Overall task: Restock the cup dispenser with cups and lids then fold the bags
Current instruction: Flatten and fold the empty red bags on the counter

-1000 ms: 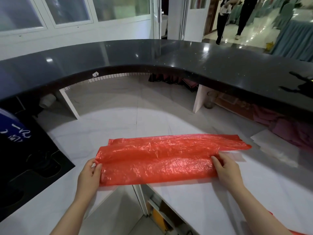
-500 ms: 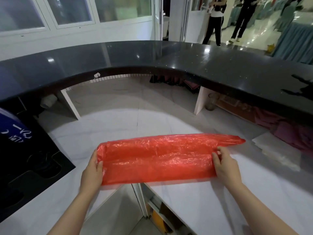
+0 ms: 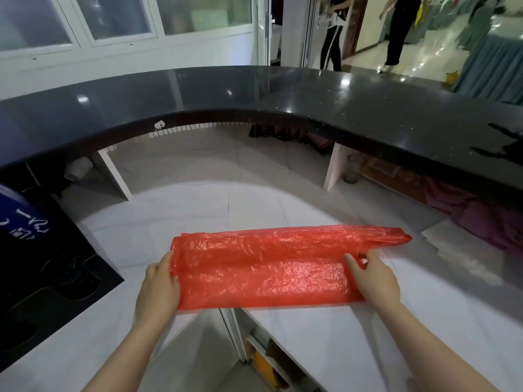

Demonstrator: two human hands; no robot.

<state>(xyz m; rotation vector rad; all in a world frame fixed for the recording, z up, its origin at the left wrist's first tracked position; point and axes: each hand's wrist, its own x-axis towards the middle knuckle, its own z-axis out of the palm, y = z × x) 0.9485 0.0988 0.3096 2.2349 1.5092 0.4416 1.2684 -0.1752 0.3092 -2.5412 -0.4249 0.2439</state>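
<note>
Now left hand (image 3: 158, 287) at 8 o'clock, fingers curled round short left end of red bag (image 3: 263, 267); right hand (image 3: 373, 281) at 4 o'clock pinches right end near handle loops. Grip at both ends likely keeps thin film taut, so crease stays straight for next fold. Bag lies flat, long strip across white marble counter (image 3: 353, 335), near edge overhanging gap in counter at 6 o'clock. Black curved bar top (image 3: 254, 94) arcs 9 to 3 o'clock. White sheets (image 3: 452, 244) at 3 o'clock, apart from bag. Cups, lids, dispenser not seen.
</note>
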